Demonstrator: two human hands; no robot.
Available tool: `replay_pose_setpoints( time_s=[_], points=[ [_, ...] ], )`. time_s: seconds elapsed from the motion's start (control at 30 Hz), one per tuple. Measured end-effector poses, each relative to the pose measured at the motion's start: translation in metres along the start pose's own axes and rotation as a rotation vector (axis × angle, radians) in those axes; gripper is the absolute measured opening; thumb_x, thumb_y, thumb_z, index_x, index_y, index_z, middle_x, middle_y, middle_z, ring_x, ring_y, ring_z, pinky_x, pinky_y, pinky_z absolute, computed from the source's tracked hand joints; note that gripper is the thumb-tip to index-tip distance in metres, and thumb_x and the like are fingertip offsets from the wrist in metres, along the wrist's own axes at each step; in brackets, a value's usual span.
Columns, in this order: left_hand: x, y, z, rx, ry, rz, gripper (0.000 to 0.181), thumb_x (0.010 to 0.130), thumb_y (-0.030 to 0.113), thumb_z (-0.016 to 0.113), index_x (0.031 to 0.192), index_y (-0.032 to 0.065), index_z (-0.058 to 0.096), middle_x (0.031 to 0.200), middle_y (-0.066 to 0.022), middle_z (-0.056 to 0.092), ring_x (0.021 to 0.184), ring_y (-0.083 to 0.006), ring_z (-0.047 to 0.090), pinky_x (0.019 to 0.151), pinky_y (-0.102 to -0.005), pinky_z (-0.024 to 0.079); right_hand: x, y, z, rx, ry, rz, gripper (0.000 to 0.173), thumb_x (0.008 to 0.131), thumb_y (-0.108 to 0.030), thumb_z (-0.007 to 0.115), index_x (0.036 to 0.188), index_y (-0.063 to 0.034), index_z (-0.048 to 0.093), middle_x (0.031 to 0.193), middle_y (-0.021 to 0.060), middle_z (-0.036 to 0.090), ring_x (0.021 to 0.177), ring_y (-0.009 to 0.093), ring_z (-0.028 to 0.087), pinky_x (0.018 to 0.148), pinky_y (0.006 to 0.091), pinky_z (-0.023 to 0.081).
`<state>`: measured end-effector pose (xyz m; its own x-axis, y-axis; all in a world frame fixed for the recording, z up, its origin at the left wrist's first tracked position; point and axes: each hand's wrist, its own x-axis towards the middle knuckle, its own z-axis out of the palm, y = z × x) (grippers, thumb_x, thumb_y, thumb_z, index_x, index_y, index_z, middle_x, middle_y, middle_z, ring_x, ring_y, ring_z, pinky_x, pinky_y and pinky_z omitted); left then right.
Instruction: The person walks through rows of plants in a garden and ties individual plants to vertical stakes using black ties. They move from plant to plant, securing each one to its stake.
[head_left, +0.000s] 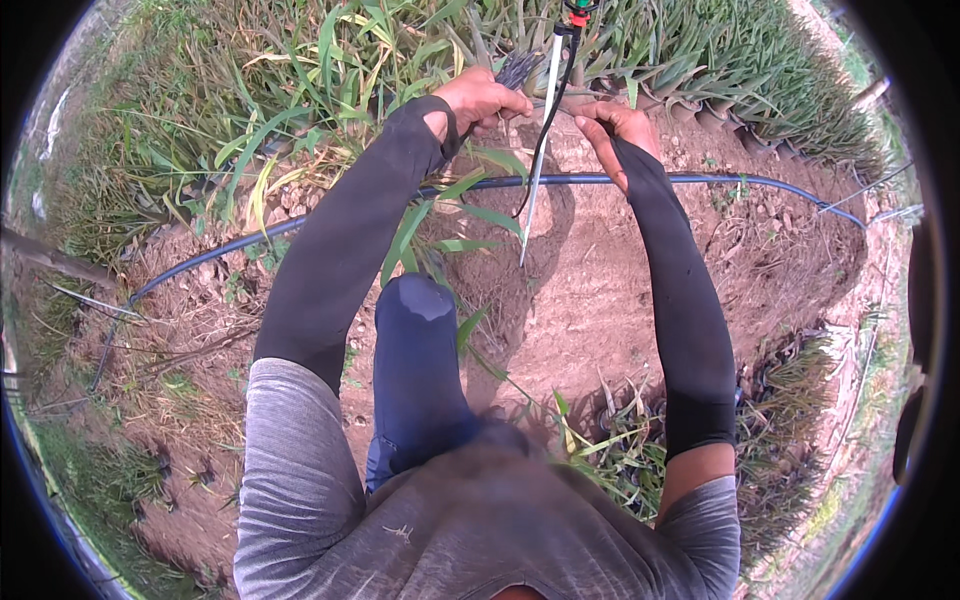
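Note:
My left hand is closed around a bundle of thin dark strips, whose ends fan out above the knuckles. Its fingertips reach close to a thin white stake standing in the soil. On the stake's other side is my right hand, thumb and forefinger near each other; whether a thin strand lies between them is too fine to tell. A black tube hangs along the stake from a red and green sprinkler head.
A dark irrigation hose curves across the ground behind the stake. Dense potted aloe-like plants line the far side. Tall grassy weeds grow at left. More potted plants stand at lower right. My knee is near a leafy weed.

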<state>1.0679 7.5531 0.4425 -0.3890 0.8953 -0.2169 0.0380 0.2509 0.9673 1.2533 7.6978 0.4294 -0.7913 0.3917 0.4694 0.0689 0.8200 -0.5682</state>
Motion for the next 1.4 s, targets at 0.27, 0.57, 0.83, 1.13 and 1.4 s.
replay_pose_setpoints(
  time_s=[0.27, 0.57, 0.83, 1.13, 1.4],
  points=[
    [-0.017, -0.019, 0.024, -0.493, -0.054, -0.084, 0.012, 0.082, 0.015, 0.067, 0.079, 0.004, 0.064, 0.069, 0.001, 0.056, 0.045, -0.0048, 0.036, 0.04, -0.0221, 0.027, -0.036, -0.053, 0.025, 0.184, 0.09, 0.309, 0.029, 0.085, -0.014, 0.064, 0.11, 0.0002, 0.065, 0.089, 0.0097, 0.069, 0.079, 0.012, 0.063, 0.074, 0.0257, 0.049],
    [-0.012, -0.028, 0.037, -0.547, 0.051, -0.051, 0.014, 0.084, 0.017, 0.068, 0.089, 0.0047, 0.063, 0.069, 0.0031, 0.055, 0.05, -0.0044, 0.038, 0.041, -0.0204, 0.03, -0.032, -0.054, 0.046, 0.296, 0.134, 0.441, 0.027, 0.084, -0.014, 0.067, 0.109, -0.0012, 0.066, 0.081, 0.0032, 0.067, 0.071, 0.007, 0.058, 0.067, 0.022, 0.048],
    [-0.017, -0.035, 0.056, -0.512, 0.199, 0.074, 0.014, 0.079, 0.017, 0.071, 0.082, 0.0056, 0.064, 0.064, 0.0017, 0.056, 0.047, -0.006, 0.043, 0.04, -0.0216, 0.029, -0.025, -0.032, 0.045, 0.679, 0.131, 0.439, 0.02, 0.09, -0.011, 0.059, 0.103, 0.0027, 0.064, 0.085, 0.0054, 0.067, 0.071, 0.008, 0.06, 0.065, 0.0223, 0.051],
    [-0.027, -0.034, 0.071, -0.358, 0.267, 0.133, 0.011, 0.077, 0.011, 0.069, 0.08, 0.0016, 0.064, 0.06, -0.0007, 0.056, 0.04, -0.0068, 0.043, 0.036, -0.0232, 0.028, -0.025, -0.023, 0.043, 0.704, 0.076, 0.418, 0.021, 0.09, -0.009, 0.058, 0.106, 0.0038, 0.062, 0.085, 0.006, 0.066, 0.07, 0.009, 0.061, 0.065, 0.023, 0.052],
    [-0.021, -0.039, 0.066, -0.232, 0.363, 0.174, 0.01, 0.076, 0.009, 0.068, 0.078, -0.0002, 0.062, 0.06, -0.0031, 0.056, 0.039, -0.0078, 0.042, 0.035, -0.0237, 0.027, -0.025, -0.006, 0.046, 0.533, 0.062, 0.388, 0.016, 0.09, -0.012, 0.059, 0.101, -0.0025, 0.065, 0.082, 0.0021, 0.066, 0.069, 0.008, 0.058, 0.063, 0.0221, 0.048]
  ],
)
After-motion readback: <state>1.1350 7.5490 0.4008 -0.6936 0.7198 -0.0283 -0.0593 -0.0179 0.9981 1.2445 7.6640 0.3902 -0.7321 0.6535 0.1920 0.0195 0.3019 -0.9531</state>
